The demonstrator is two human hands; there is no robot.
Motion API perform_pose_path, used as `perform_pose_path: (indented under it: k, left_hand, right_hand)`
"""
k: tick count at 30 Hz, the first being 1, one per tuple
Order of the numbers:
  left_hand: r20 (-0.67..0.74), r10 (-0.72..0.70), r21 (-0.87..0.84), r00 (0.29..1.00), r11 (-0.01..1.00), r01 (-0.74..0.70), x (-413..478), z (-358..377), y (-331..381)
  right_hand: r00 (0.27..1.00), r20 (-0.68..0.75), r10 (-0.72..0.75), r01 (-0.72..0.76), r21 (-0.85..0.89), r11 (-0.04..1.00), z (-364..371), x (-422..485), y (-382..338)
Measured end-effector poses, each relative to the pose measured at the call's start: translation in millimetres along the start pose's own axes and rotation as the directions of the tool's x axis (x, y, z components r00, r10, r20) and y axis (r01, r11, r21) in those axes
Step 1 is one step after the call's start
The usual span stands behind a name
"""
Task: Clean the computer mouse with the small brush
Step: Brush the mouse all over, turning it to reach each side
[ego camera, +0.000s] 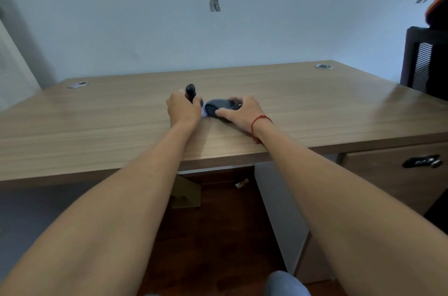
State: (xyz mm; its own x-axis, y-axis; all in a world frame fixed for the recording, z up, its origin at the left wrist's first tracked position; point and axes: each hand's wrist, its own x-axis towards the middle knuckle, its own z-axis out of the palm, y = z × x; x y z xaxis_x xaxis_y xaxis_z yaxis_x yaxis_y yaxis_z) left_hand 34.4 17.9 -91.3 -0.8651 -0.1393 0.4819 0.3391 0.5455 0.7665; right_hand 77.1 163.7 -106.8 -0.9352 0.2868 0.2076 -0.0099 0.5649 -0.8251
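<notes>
One mouse [219,107], one brush [191,93] (two grommets [78,84]).

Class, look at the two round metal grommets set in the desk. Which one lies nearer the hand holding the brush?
The left grommet, at the desk's far left corner. The left hand grips the brush on that side; the other grommet sits far right, beyond the right hand on the mouse.

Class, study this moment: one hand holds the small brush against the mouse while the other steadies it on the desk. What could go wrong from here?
1. The right hand covers much of the mouse, so the brush in the left hand may miss the hidden parts.
2. The pale bristles meet only the mouse's left end; a hard stroke could push it sideways on the smooth desk.
3. Loosened dust would probably settle on the desk.
</notes>
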Motion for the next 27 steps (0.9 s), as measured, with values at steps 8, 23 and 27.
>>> perform_pose_path:
  k: [8,23,27]
  left_hand:
    - [0.022,0.132,-0.06,0.991,0.99,-0.13,-1,-7,13]
    - [0.09,0.225,-0.024,0.97,0.974,-0.224,4,-16,21]
    - [0.112,0.231,0.012,0.966,0.972,-0.234,0,-14,13]
  right_hand:
    - [1.0,0.028,-0.004,0.002,0.087,0.996,-3,-2,1]
    - [0.993,0.119,-0.025,0.014,0.09,0.996,-10,-2,-1]
    - [0.992,0.117,-0.044,0.035,0.082,0.996,-9,-3,-1]
